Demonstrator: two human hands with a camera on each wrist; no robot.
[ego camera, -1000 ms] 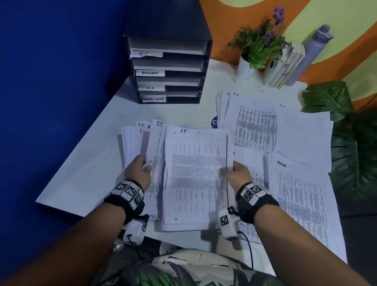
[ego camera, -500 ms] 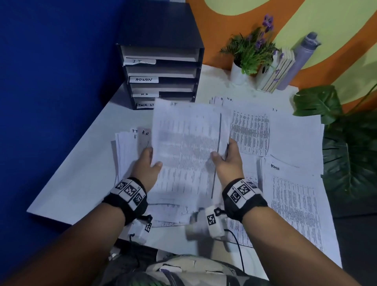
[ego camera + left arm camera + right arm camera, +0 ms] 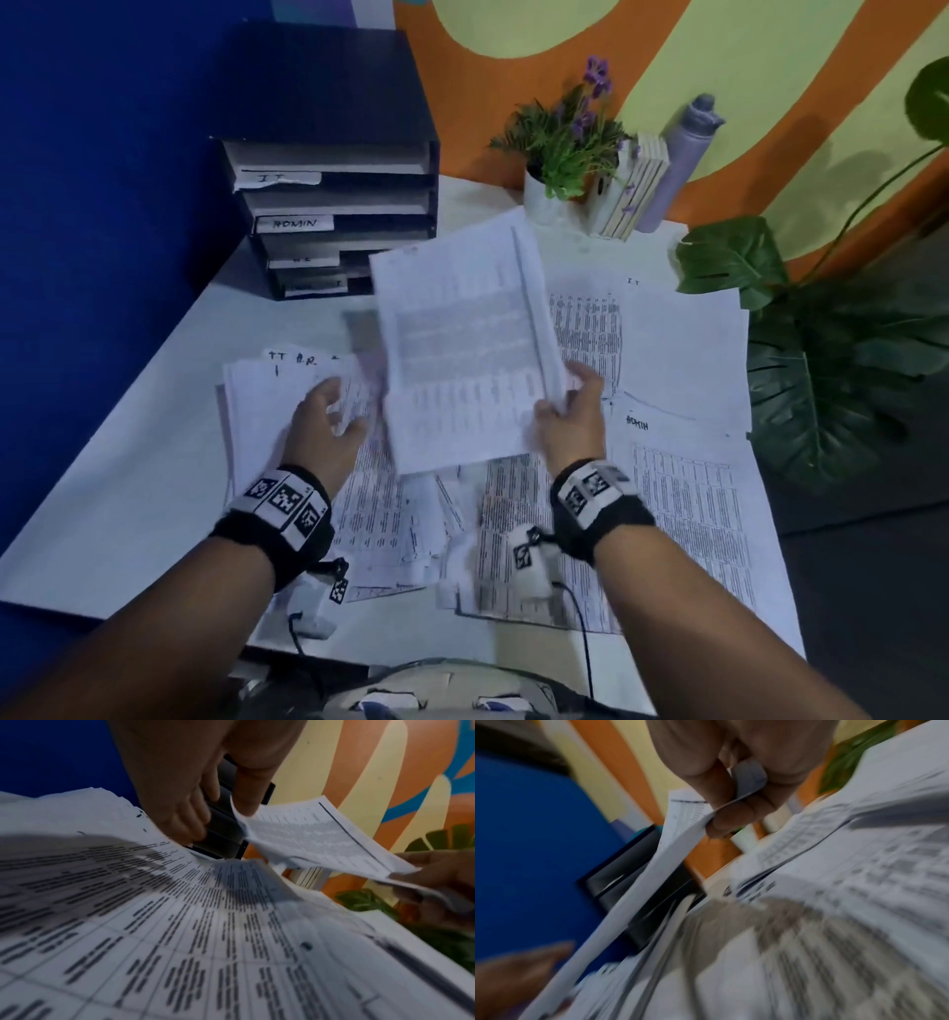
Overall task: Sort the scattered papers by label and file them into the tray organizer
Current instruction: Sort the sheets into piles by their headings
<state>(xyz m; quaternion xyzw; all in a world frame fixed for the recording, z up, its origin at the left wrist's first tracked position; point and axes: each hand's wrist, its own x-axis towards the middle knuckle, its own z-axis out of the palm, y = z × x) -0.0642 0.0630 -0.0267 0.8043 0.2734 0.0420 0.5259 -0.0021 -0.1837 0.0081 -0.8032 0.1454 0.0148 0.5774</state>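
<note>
The right hand [image 3: 567, 411] pinches a thin sheaf of white printed sheets [image 3: 462, 354] by its right edge, thumb on top and fingers curled beneath, holding it tilted in the air above the white desk [image 3: 128, 462]; the right wrist view shows the same pinch, the fingers [image 3: 734, 817] folded round the paper's edge. The left hand [image 3: 326, 421] holds nothing: its fingers are spread and relaxed, hovering just left of the lifted sheaf over a fanned pile of white papers with handwritten labels [image 3: 267, 406] lying on the desk. More printed sheets are scattered across the desk below and to the right of the hands, one marked "ADMIN" [image 3: 683, 493] and another marked "IT" [image 3: 678, 339] farther back. The black four-tier tray organizer [image 3: 334, 169] stands at the far left corner of the desk against the blue wall, its slots tagged with white strips reading "IT" and "ADMIN"; the lower two tags are too blurred to read. Behind the papers stand a small white pot of green leaves and purple flowers [image 3: 560, 154], a row of pale books [image 3: 634, 195] and a grey bottle [image 3: 683, 159].
</note>
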